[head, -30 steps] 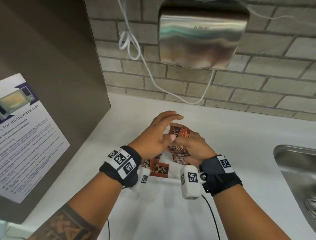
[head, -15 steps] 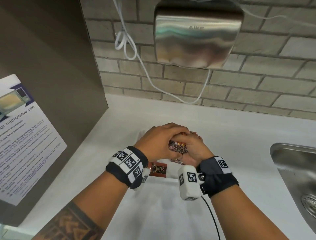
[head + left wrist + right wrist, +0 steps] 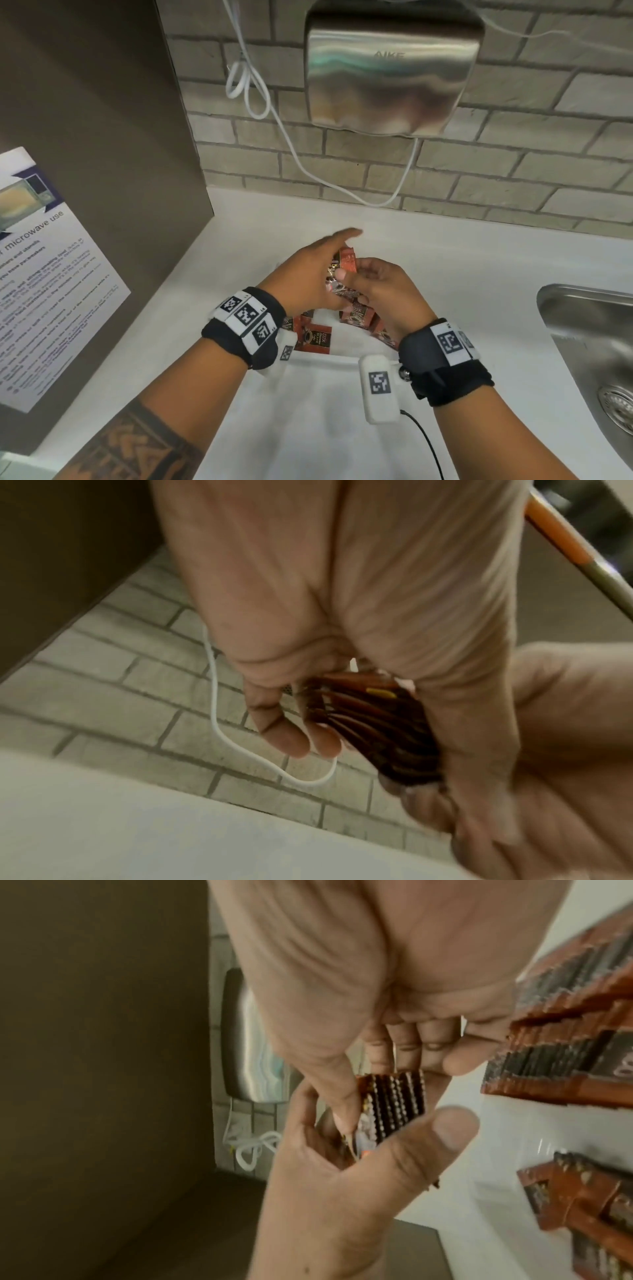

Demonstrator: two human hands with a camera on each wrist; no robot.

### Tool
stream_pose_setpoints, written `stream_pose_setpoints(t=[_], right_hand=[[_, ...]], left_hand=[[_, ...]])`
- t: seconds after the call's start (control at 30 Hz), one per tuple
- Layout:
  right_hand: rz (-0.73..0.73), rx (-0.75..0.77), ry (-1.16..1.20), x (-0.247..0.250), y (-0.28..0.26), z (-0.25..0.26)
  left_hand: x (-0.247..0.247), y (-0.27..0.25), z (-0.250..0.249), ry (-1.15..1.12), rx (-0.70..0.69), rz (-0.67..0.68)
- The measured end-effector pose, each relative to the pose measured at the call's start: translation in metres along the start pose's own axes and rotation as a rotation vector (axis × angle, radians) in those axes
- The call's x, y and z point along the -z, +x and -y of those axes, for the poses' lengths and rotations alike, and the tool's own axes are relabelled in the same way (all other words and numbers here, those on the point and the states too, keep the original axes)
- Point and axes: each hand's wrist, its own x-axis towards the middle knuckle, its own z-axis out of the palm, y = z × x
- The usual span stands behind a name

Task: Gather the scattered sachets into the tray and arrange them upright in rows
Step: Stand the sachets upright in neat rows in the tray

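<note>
Both hands hold one stack of red-brown sachets (image 3: 345, 265) just above the far end of the white tray (image 3: 342, 342). My left hand (image 3: 308, 274) cups the stack from the left, with its fingers stretched past it. My right hand (image 3: 380, 287) pinches it, thumb on the near face. In the left wrist view the stack (image 3: 369, 718) sits fanned against the left palm. In the right wrist view the stack (image 3: 394, 1104) is edge-on between the right thumb and fingers. More sachets (image 3: 317, 337) stand in the tray below, in rows (image 3: 565, 1069).
The tray sits on a white counter (image 3: 479, 274) against a brick wall. A steel hand dryer (image 3: 390, 72) with a loose white cable (image 3: 274, 113) hangs above. A steel sink (image 3: 596, 342) lies to the right, a brown panel with a microwave notice (image 3: 44, 274) to the left.
The left hand, curled over the stack half a second ago, has stretched its fingers out again. Both hands have risen slightly with the stack.
</note>
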Motion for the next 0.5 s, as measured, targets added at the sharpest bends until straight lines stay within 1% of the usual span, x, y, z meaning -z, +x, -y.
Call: stream_pose_setpoints(t=[0.07, 0.13, 0.2, 0.23, 0.27, 0.3, 0.33, 0.4, 0.5], right_hand=[[0.019, -0.034, 0.139, 0.005, -0.002, 0.002], [0.028, -0.017, 0.127, 0.008, -0.004, 0.005], [0.047, 0.002, 0.147, 0.005, -0.007, 0.008], [0.053, 0.008, 0.189, 0.003, -0.009, 0.009], [0.053, 0.022, 0.213, 0.000, -0.010, 0.009], [0.045, 0.050, 0.211, -0.001, -0.012, 0.010], [0.027, 0.079, 0.189, -0.002, -0.013, 0.009], [-0.008, 0.127, 0.089, -0.002, -0.014, 0.007], [-0.079, 0.159, -0.121, 0.001, -0.016, 0.009]], left_hand=[[0.005, 0.001, -0.002, -0.227, 0.084, -0.065], [0.007, 0.002, -0.006, -0.533, 0.217, -0.105], [0.003, 0.001, -0.010, -0.977, 0.354, -0.059], [-0.002, 0.001, -0.011, -1.167, 0.376, 0.010], [-0.006, 0.000, -0.013, -1.288, 0.356, 0.070], [-0.009, -0.001, -0.014, -1.341, 0.313, 0.107], [-0.012, -0.001, -0.015, -1.346, 0.267, 0.118], [-0.015, 0.000, -0.015, -1.305, 0.199, 0.110], [-0.016, -0.001, -0.014, -1.314, 0.220, 0.089]])
